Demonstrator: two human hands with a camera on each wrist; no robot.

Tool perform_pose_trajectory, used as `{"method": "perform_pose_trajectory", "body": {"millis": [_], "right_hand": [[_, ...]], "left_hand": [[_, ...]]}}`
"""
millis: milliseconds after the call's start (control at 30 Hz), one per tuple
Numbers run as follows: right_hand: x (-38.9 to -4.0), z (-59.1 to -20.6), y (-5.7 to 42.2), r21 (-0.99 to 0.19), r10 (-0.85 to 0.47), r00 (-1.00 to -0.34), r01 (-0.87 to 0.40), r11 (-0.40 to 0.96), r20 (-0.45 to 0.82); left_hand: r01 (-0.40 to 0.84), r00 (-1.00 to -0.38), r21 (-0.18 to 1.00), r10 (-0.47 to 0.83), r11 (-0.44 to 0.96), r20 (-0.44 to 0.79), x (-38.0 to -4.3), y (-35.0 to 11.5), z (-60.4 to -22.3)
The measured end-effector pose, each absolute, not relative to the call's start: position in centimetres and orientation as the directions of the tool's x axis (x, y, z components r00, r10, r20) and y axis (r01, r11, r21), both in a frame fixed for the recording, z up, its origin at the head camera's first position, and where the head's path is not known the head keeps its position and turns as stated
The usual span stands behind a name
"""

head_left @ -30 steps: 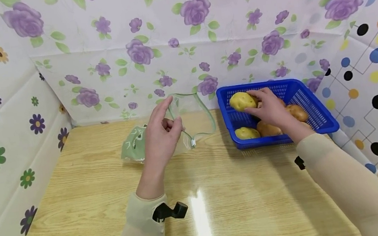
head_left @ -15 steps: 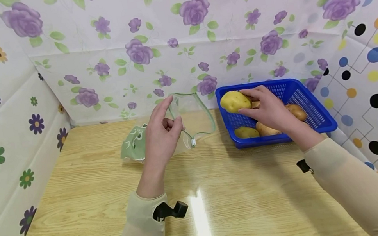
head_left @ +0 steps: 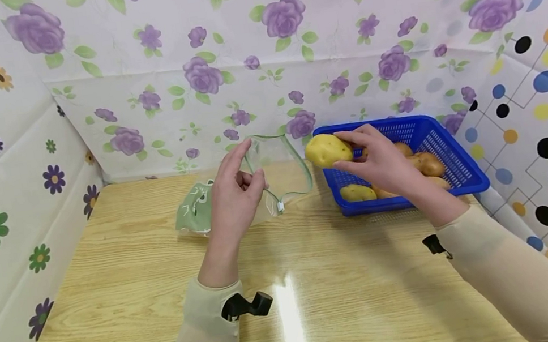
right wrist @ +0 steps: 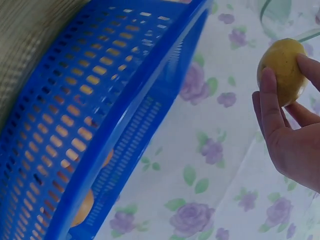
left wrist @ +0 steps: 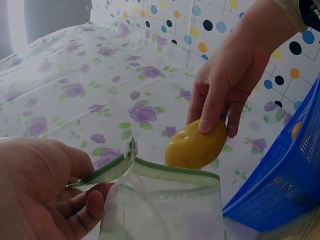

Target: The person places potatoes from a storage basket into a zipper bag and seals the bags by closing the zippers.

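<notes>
My left hand (head_left: 234, 201) pinches the rim of a clear zip bag (left wrist: 165, 192) edged in green, and the bag's mouth stands open toward the right. A white slider (head_left: 280, 206) sits at the corner of that rim. Between the fingers and thumb of my right hand (head_left: 380, 161) is a yellow potato (head_left: 328, 150), held just right of the bag mouth and overlapping the left rim of a blue basket (head_left: 481, 184) in the head view. The left wrist view shows the potato (left wrist: 196, 146) behind and above the bag's rim.
Several potatoes (head_left: 357, 192) and brown round vegetables (head_left: 429, 164) lie in the basket. The green printed part (head_left: 195, 208) of the bag rests on the wooden table (head_left: 131, 302). A flowered sheet (head_left: 238, 44) hangs behind, with patterned sheets at both sides.
My right hand has carried the yellow potato leftward, from over the basket to beside the bag mouth. The left hand and bag have stayed in place.
</notes>
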State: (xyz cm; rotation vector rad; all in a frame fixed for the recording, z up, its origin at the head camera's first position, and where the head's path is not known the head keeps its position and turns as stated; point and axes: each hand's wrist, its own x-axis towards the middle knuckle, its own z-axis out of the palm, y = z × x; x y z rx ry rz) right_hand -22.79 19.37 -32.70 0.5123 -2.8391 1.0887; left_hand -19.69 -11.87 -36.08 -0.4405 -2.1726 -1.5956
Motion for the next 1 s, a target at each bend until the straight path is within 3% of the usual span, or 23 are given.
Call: {"method": "perform_pose_trajectory", "body": {"millis": [600,1000], "right_hand": [[-23.2,-33.0,15.1,-0.636,-0.407,-0.896,-0.421,0.647,0.178],[-23.6,-33.5,13.1,-0.585,-0.431,-0.891,-0.428,0.689,0.144]], "left_hand": [[0.469,-0.873,0.831,0.012,0.299,0.488,-19.6,-11.8,-36.0],[0.474,-0.87,0.832,0.008,0.288,0.493,-19.5,-11.9,-35.9]]}}
